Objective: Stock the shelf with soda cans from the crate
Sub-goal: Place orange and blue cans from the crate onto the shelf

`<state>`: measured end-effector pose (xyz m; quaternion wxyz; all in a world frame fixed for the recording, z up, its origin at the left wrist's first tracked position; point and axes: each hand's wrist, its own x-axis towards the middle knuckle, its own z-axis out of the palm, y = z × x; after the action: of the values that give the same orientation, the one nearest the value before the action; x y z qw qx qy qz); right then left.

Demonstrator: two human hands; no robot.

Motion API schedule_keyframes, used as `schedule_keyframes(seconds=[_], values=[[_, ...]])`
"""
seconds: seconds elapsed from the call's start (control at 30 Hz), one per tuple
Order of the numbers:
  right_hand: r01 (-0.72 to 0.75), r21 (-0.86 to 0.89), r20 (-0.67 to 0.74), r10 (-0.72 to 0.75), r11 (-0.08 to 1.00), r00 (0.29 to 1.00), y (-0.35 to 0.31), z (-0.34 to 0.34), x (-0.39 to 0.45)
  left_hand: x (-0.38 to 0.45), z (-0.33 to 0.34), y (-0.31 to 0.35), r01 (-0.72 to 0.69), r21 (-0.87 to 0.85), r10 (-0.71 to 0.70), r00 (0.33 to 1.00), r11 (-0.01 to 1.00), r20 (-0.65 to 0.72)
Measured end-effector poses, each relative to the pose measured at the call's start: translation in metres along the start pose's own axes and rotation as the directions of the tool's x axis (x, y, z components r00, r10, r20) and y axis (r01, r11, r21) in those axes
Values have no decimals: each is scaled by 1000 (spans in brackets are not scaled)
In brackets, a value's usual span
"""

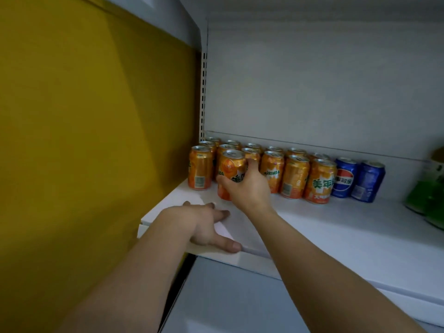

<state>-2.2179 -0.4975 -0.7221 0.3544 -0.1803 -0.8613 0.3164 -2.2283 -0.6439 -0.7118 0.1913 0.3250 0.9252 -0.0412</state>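
My right hand (247, 186) grips an orange soda can (230, 168) that stands upright on the white shelf (336, 231), in front of the other orange cans. Several orange cans (295, 175) stand in rows against the shelf's back left corner. Two blue cans (355, 180) stand to their right. My left hand (209, 227) lies flat on the shelf's front left edge, fingers spread and holding nothing. The crate is out of sight.
A yellow wall (84, 140) runs along the left of the shelf. Green bottles (430, 200) stand at the shelf's far right. The shelf's white back panel (324, 87) rises behind the cans. A lower shelf (228, 304) shows below.
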Motion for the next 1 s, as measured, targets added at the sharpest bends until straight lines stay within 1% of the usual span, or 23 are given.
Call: schedule_keyframes(seconds=[0.1,0.2,0.33,0.43,0.53,0.7,0.77,0.8,0.87,0.9,0.93,1.0], values=[[-5,-52,4,5,999,1000,6,22,17,3,-3,-2,-12,-17,13,1000,1000,15],[-12,-41,8,12,999,1000,11,38,27,4,-3,-4,-27,-29,27,1000,999,14],[-4,-49,-2,4,999,1000,14,51,35,2,-6,-3,-55,1,55,999,999,3],[27,-76,-20,-28,997,999,15,57,34,2,-6,-2,-52,13,52,999,999,11],[21,-91,-40,-25,996,999,17,61,30,5,-5,-4,-54,15,54,999,998,4],[22,-179,21,-19,984,1000,21,56,21,5,1,-8,-60,-7,60,998,998,-21],[89,-231,-15,-95,969,995,22,41,11,5,0,-8,-59,-14,58,998,998,-39],[148,-244,-55,-166,958,985,21,30,3,4,2,-8,-58,-15,57,997,998,-51],[292,-234,-122,-326,927,937,20,5,-21,-1,9,-7,-51,-38,47,996,998,-80],[346,-214,-157,-382,913,911,20,-9,-38,-4,15,-7,-41,-59,34,993,997,-117],[373,-187,-193,-406,909,893,19,-23,-57,-6,23,-7,-37,-72,24,984,997,-174],[374,-117,-233,-392,920,890,22,-47,-100,-7,43,-7,-44,-59,22,941,997,-336]])
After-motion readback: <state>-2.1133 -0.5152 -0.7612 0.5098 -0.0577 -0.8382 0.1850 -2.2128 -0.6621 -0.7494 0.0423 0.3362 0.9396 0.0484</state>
